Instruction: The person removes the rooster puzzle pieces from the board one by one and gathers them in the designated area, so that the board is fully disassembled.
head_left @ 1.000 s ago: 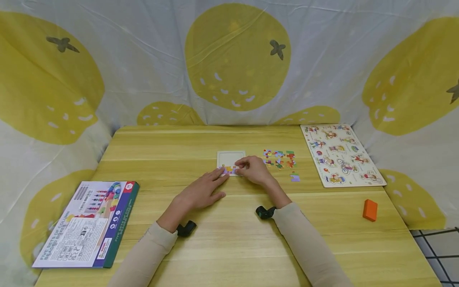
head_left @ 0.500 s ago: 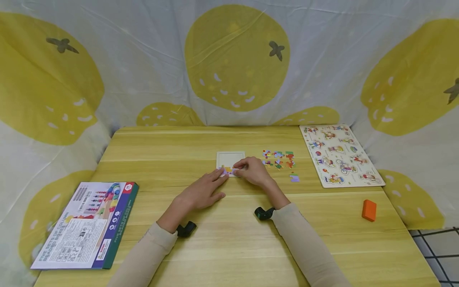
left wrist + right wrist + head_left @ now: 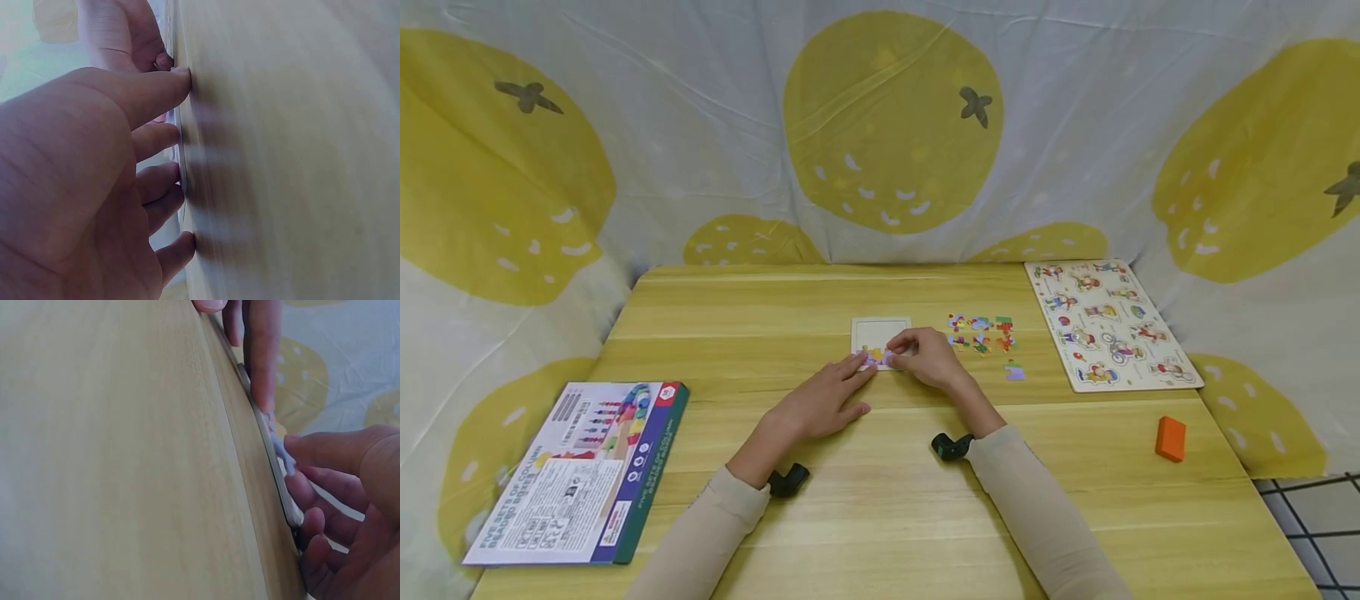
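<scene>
In the head view, a small pale puzzle tray (image 3: 881,326) lies near the middle of the table, with joined jigsaw pieces (image 3: 874,354) along its near side. My left hand (image 3: 822,399) rests with extended fingers at the tray's near left corner, fingertips over the pieces. At the near right corner, my right hand (image 3: 927,360) pinches a purplish jigsaw piece (image 3: 285,455) between thumb and index finger, low over the tray, as the right wrist view shows. The other right fingers curl beside the tray's edge, and the hand covers that corner from above.
Several loose jigsaw pieces (image 3: 981,323) lie in rows right of the tray, and one piece (image 3: 1015,370) sits nearer me. Farther right are a wooden picture board (image 3: 1101,312) and an orange block (image 3: 1171,439). A boxed bead toy (image 3: 572,475) lies at the left edge.
</scene>
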Action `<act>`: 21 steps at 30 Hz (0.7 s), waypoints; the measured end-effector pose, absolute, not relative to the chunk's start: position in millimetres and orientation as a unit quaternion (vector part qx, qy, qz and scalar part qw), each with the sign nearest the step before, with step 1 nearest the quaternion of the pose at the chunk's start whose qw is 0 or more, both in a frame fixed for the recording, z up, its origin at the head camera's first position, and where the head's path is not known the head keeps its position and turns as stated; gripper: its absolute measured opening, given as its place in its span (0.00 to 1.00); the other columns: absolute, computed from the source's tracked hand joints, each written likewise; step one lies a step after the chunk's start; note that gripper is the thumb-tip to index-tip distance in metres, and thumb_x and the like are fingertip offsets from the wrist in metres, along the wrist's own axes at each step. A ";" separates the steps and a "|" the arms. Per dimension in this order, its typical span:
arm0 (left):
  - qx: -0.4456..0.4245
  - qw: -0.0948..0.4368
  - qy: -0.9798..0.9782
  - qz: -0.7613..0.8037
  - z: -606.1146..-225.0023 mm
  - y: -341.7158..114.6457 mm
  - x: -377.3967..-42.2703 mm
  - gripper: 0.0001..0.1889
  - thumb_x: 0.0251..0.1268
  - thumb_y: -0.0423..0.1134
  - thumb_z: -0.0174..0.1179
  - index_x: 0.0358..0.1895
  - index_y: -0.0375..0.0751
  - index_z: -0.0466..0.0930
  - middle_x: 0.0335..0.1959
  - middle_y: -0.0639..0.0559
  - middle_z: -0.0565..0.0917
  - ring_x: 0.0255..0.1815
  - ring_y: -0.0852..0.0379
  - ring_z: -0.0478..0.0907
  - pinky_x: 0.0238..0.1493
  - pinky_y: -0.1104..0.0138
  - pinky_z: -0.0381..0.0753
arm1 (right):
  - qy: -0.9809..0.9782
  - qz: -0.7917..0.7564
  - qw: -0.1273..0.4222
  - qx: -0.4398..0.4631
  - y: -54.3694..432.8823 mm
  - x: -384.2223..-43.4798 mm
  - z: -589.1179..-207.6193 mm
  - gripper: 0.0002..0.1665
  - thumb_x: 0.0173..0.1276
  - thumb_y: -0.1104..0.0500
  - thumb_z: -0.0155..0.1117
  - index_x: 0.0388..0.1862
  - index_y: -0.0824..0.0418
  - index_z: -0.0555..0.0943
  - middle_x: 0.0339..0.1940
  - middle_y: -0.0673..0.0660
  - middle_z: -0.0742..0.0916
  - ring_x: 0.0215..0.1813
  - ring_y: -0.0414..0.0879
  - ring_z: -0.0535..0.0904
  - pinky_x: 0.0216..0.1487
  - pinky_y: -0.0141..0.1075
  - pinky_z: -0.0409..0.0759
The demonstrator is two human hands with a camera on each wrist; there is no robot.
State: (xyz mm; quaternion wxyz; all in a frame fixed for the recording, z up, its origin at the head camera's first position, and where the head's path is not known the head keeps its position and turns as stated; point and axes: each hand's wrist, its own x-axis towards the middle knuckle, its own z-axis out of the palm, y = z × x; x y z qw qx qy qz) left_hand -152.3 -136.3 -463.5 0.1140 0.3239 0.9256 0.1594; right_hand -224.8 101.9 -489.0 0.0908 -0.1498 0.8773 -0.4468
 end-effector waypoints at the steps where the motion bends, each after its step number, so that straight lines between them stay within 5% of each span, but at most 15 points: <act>1: 0.324 0.114 0.926 0.160 -463.6 -136.4 -152.2 0.34 0.81 0.51 0.53 0.82 0.41 0.58 0.85 0.40 0.53 0.85 0.41 0.52 0.81 0.42 0.56 | 0.876 -0.451 0.090 -0.149 102.0 -224.5 -488.7 0.08 0.68 0.57 0.73 0.45 0.56 0.90 0.39 0.52 0.90 0.38 0.45 0.79 0.40 0.36 0.75; 21: 0.326 0.114 0.926 0.152 -467.8 -138.3 -153.2 0.35 0.82 0.52 0.52 0.83 0.42 0.56 0.85 0.42 0.51 0.85 0.42 0.50 0.82 0.43 0.54 | 0.853 -0.492 0.110 -0.139 107.9 -223.9 -490.6 0.05 0.71 0.59 0.70 0.42 0.58 0.89 0.38 0.54 0.90 0.38 0.44 0.84 0.43 0.34 0.80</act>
